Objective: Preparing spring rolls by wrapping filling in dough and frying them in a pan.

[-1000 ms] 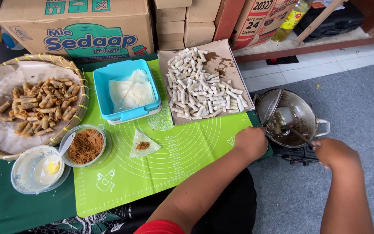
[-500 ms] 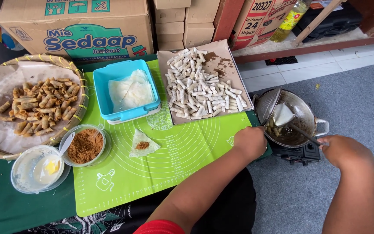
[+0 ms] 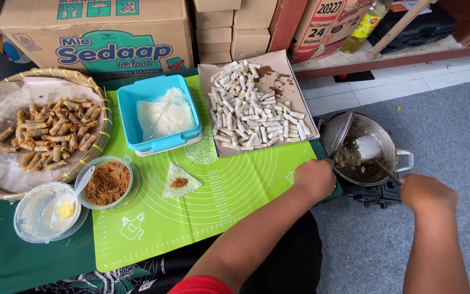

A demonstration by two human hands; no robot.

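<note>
A small wok (image 3: 365,149) of dark oil is being tended at the right edge of the green mat (image 3: 191,212).

A spatula (image 3: 373,155) is being gripped by the right hand (image 3: 428,193), closed around its handle, with the blade lying in the wok; the left hand (image 3: 314,177) is being kept curled at the wok's near rim, what it holds being hidden. Left of the wok, pale uncooked rolls (image 3: 251,106) are lying on brown paper, then a blue tub (image 3: 159,114) of wrappers. Behind the wok, tan cartons (image 3: 229,27) are stacked; a large brown box (image 3: 99,32) with blue-and-green printing is standing further left.
</note>
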